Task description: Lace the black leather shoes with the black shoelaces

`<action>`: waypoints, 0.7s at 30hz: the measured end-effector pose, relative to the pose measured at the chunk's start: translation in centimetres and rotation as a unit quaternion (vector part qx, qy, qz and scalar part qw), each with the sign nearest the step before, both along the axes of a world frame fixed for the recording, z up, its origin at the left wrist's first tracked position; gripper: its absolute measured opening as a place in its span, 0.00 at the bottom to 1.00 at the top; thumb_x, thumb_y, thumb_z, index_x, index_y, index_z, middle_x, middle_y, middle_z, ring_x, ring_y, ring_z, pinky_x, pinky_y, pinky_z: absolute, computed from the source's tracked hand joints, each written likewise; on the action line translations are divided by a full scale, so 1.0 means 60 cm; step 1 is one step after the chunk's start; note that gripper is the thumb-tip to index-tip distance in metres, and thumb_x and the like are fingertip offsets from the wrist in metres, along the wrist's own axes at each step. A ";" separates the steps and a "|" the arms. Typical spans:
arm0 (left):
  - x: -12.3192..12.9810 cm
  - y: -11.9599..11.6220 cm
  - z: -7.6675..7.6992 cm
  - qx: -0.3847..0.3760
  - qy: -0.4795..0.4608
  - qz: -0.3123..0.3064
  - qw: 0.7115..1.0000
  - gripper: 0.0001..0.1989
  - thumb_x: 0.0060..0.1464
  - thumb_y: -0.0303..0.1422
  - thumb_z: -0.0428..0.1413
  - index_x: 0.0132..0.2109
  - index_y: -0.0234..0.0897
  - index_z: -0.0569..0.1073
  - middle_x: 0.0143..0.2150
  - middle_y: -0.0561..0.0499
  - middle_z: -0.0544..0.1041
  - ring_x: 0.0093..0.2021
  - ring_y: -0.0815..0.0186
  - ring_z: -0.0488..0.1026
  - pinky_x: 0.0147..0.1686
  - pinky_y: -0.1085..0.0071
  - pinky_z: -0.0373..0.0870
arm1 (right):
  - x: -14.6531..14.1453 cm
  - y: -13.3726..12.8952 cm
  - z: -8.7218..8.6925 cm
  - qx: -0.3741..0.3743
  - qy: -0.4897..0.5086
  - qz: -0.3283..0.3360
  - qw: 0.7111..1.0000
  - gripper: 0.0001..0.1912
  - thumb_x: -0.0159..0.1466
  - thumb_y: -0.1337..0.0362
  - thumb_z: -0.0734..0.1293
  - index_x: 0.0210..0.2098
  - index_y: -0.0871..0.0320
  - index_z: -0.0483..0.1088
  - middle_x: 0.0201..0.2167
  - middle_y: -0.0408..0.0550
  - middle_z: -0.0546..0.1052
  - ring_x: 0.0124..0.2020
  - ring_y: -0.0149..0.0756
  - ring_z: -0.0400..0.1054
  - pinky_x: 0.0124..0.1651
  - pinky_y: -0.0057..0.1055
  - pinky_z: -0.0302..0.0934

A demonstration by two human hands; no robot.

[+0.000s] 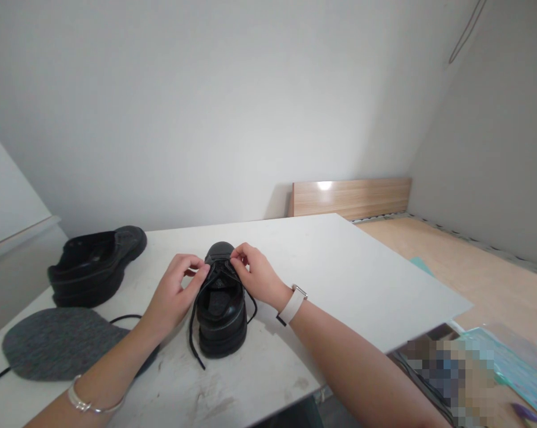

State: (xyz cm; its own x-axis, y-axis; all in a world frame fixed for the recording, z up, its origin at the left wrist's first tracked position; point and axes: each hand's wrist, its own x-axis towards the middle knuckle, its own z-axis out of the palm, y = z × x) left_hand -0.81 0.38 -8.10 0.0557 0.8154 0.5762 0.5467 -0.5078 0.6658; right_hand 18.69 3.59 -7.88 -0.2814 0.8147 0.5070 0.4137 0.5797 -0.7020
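Note:
A black shoe (221,324) stands on the white table (340,273), heel toward me. My left hand (174,294) pinches a black lace (192,333) at the shoe's left eyelets. On the other side, my right hand (257,276) pinches the lace near the toe end of the lacing. One lace end trails down the shoe's left side onto the table; another loops out on the right. A white watch band sits on my right wrist and a silver bracelet on my left.
A second black shoe (94,264) lies at the table's far left. A grey insole (57,342) rests at the near left, with a loose black lace (126,319) beside it. A wooden board (351,196) leans on the wall behind. Teal sheets (509,356) lie lower right.

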 end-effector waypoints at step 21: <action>-0.007 -0.022 0.023 -0.041 -0.150 0.002 0.988 0.12 0.57 0.44 0.58 0.31 0.41 0.73 0.21 0.58 0.67 0.22 0.67 0.65 0.24 0.72 0.62 | 0.010 0.009 0.002 -0.030 0.002 0.003 1.000 0.05 0.64 0.67 0.69 0.33 0.57 0.67 0.34 0.44 0.71 0.38 0.35 0.66 0.42 0.33 0.61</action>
State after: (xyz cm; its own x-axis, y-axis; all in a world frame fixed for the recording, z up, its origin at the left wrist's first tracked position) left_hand -1.24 -0.92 -6.72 -0.1113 0.8603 0.4975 0.3206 -0.4427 0.8374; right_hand 19.28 4.13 -7.73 -0.2840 0.8419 0.4589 0.4084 0.5392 -0.7365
